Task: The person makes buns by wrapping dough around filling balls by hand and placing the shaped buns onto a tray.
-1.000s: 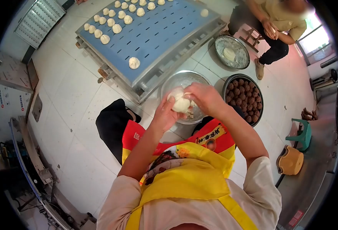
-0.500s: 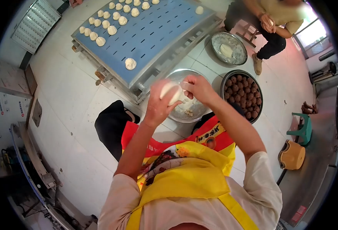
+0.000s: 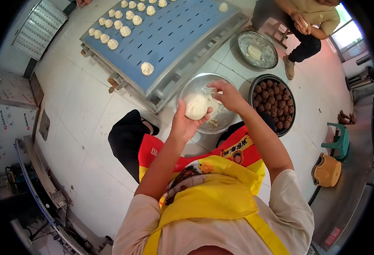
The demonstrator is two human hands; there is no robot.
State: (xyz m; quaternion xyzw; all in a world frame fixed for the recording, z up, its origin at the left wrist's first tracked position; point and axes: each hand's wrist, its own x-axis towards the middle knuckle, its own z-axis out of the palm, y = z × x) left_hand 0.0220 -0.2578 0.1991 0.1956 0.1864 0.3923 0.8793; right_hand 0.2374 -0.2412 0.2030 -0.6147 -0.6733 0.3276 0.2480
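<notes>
A pale, rounded dough bun [image 3: 196, 106] rests in my left hand [image 3: 184, 126], whose fingers and thumb cup it from below and the sides. My right hand [image 3: 228, 97] is just to the right, apart from the bun, with fingers curled towards the thumb. Something whitish shows by those fingertips, too small to make out. Under both hands stands a metal basin [image 3: 226, 124] with dough scraps [image 3: 213, 123] in it. Right of it, a dark-rimmed tub [image 3: 292, 103] holds many brown filling balls [image 3: 273, 102].
A blue slotted table [image 3: 161, 40] carries rows of shaped buns [image 3: 125, 31] and a lone bun [image 3: 147, 68] near its front corner. Beyond the basin, another bowl [image 3: 267, 63] holds dough [image 3: 254, 52]. A seated person [image 3: 306, 25] works dough. Stools [image 3: 326, 170] stand at right.
My right hand has drawn away from the bun, slightly rightward. The bun, blurred and partly covered by my left fingers before, now sits visible in my left palm. The view has shifted slightly.
</notes>
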